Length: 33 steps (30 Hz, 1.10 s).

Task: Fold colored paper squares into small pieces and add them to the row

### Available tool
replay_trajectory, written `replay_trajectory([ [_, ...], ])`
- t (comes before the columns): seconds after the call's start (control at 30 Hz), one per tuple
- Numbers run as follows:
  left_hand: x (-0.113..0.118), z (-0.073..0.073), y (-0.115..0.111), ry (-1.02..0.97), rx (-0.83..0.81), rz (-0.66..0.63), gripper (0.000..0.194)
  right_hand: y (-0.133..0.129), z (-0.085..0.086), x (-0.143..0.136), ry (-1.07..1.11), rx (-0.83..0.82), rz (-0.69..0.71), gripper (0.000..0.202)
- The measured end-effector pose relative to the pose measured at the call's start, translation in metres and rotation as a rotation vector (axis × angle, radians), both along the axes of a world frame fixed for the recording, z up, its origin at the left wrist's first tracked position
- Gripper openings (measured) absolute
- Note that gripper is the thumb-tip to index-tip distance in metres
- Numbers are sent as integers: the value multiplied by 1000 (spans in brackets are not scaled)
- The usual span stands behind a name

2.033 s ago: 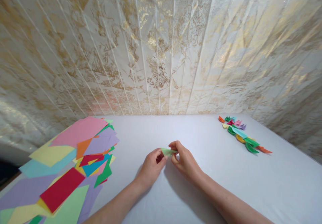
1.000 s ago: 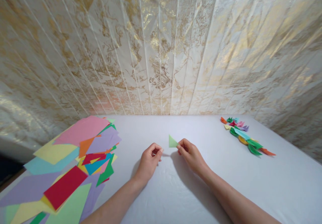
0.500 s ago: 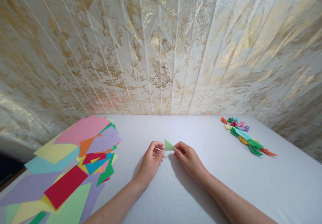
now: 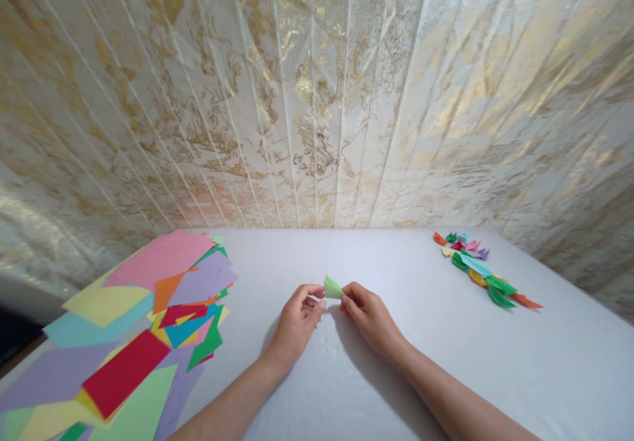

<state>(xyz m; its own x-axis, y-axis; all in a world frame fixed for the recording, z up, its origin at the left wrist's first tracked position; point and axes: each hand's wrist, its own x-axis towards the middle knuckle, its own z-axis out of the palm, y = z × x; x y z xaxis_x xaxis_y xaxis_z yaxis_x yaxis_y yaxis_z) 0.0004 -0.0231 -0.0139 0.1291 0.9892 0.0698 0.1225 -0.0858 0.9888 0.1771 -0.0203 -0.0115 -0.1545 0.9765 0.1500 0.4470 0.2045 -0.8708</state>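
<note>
A small folded piece of light green paper [image 4: 333, 288] is held up between my hands, over the middle of the white table [image 4: 396, 263]. My right hand [image 4: 367, 309] pinches its lower right corner between thumb and fingers. On the other side, my left hand [image 4: 299, 315] is beside the paper's left edge, fingers curled and the thumb apart from them, with fingertips close to the paper. The paper's upper edge shows more than one layer.
Loose coloured sheets cover the table's left side, among them a red rectangle [image 4: 126, 373] and a pink sheet [image 4: 161, 259]. Several small folded paper pieces [image 4: 476, 266] lie in a group at the back right. Behind the table hangs a white and gold patterned cloth [image 4: 317, 98].
The green paper's layers have spread apart at the top. My left fingers have opened a little at the paper's left edge, and the view has shifted slightly.
</note>
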Motion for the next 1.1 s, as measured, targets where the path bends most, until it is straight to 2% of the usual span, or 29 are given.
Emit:
replay_trajectory([
  [0.13, 0, -2, 0, 49, 66, -36, 23, -1, 1, -1, -11, 2, 9, 18],
  [0.33, 0, -4, -1, 141, 196, -53, 14, -5, 2, -4, 9, 4, 45, 13],
  [0.5, 0, -7, 2, 108, 178, -27, 10, -9, 2, -5, 39, 62, 93, 38],
  [0.73, -1, -11, 6, 55, 204, -4, 9, -8, 5, -3, 38, 203, 101, 21],
  [1.0, -2, -12, 6, 34, 255, -2, 22, -6, 4, -5, -5, 174, 129, 13],
  [1.1, -3, -12, 6, 30, 267, -2, 17, -5, 3, -4, -16, 129, 142, 16],
])
